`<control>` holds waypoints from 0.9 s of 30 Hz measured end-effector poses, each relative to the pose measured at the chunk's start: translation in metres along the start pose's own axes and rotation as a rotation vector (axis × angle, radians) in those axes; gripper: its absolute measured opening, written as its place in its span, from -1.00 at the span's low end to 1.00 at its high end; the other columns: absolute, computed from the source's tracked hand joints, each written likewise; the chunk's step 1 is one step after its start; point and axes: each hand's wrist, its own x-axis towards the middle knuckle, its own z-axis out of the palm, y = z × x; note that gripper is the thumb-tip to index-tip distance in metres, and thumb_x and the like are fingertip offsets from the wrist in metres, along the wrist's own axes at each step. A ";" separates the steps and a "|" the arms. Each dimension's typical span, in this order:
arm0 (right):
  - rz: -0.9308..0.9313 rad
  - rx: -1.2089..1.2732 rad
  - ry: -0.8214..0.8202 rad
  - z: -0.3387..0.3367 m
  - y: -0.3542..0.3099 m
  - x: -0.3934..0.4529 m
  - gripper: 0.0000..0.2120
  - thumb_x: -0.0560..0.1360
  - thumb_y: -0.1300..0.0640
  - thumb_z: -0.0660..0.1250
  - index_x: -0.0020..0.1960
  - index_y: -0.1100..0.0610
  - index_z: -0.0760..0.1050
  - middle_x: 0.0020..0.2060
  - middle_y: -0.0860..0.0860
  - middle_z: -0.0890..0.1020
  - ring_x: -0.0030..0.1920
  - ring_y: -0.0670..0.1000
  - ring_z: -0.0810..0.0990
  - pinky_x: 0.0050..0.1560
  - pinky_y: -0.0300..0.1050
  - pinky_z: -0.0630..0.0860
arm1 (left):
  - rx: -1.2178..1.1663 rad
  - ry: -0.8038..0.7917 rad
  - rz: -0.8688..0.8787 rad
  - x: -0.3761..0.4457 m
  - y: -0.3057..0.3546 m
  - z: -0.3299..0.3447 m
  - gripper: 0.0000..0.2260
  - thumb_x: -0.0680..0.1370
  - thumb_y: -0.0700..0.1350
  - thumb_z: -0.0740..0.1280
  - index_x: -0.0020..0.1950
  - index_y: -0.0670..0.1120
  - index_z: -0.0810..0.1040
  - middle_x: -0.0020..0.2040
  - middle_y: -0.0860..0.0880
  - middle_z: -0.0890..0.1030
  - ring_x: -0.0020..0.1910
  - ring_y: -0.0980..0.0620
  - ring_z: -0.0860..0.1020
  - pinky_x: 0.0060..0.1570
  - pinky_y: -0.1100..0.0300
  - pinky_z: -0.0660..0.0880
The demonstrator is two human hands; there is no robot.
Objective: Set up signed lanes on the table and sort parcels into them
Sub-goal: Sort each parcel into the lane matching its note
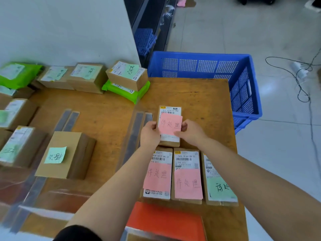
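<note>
Left hand (150, 132): I see it hold the box (169, 126) with the pink note (170, 124)
Right hand (190, 132): holds it too, on the tabletop (205, 94)

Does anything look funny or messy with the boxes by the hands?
One thing stands out. In the right-hand lane, the near row has two parcels with pink notes and one at the right end with a green note, so the colours do not match. The parcel held by both hands carries pink too. Nothing looks spilled or torn.

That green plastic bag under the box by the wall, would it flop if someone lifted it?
Probably floppy: the green mailer bag looks soft and wrinkled, sagging around the cardboard box resting on it. Its glossy film may be slippery. Lifting it first would likely tip that box.
</note>
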 end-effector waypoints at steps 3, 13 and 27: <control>0.040 -0.059 -0.004 0.008 0.002 -0.006 -0.72 0.47 0.14 0.39 0.14 0.18 0.45 0.16 0.05 0.58 0.08 0.01 0.54 -0.08 -0.20 0.39 | 0.125 -0.061 0.034 -0.006 -0.008 -0.002 -0.75 0.56 -0.31 0.13 0.18 -0.22 0.48 0.14 -0.12 0.58 0.03 -0.03 0.51 -0.09 0.23 0.34; -0.060 -0.339 0.222 -0.003 -0.044 -0.032 -0.50 0.49 -0.01 0.34 0.36 0.14 0.32 0.31 0.09 0.39 0.24 0.10 0.46 0.15 0.00 0.49 | 0.364 -0.092 0.353 -0.022 0.025 -0.052 -0.70 0.58 -0.14 0.21 0.31 -0.15 0.44 0.28 -0.10 0.50 0.27 -0.09 0.45 0.16 0.12 0.38; -0.465 -0.654 0.335 0.001 -0.146 -0.092 -0.55 0.51 -0.04 0.25 0.34 0.10 0.35 0.20 0.08 0.43 0.19 0.12 0.45 0.06 0.06 0.51 | 0.586 0.175 0.464 -0.091 0.035 -0.173 -0.67 0.56 -0.09 0.22 0.32 -0.08 0.42 0.31 -0.11 0.47 0.29 -0.14 0.43 0.16 0.03 0.40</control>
